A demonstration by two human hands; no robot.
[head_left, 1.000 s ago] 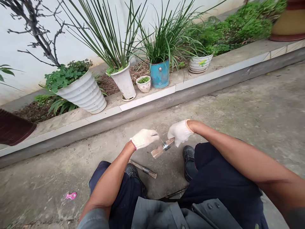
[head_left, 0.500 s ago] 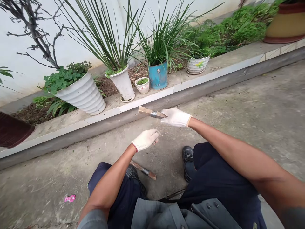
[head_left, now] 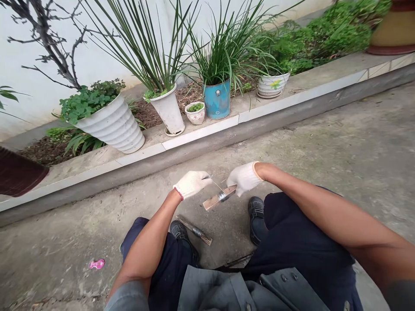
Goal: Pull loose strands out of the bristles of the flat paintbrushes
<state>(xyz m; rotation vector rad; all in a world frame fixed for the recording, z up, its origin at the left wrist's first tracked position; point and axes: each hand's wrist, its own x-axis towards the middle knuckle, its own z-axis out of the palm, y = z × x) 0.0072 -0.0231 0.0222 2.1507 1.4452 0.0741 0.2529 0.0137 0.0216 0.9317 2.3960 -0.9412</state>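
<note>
Both my hands wear white knit gloves. My right hand (head_left: 244, 178) is closed round one end of a short wooden stick (head_left: 211, 202). Silvery wire (head_left: 223, 197) is wound round the middle of that stick. My left hand (head_left: 193, 183) pinches a thin strand of wire (head_left: 218, 185) that runs across to the winding. A short loose end sticks up close to my right glove. On the ground by my left shoe lies a second wooden stick (head_left: 184, 222), also wound with wire at its middle.
A low concrete planter ledge (head_left: 201, 140) crosses in front of me. Along it stand a ribbed white pot (head_left: 113, 127), a tall white pot (head_left: 167, 110), a small pot (head_left: 196, 115) and a blue pot (head_left: 218, 101). A pink object (head_left: 97, 264) lies on the concrete at left.
My right hand has come down and turned over, so the stick now slants low towards my body. My left hand has shifted slightly left and up, with the strand stretched between the hands.
</note>
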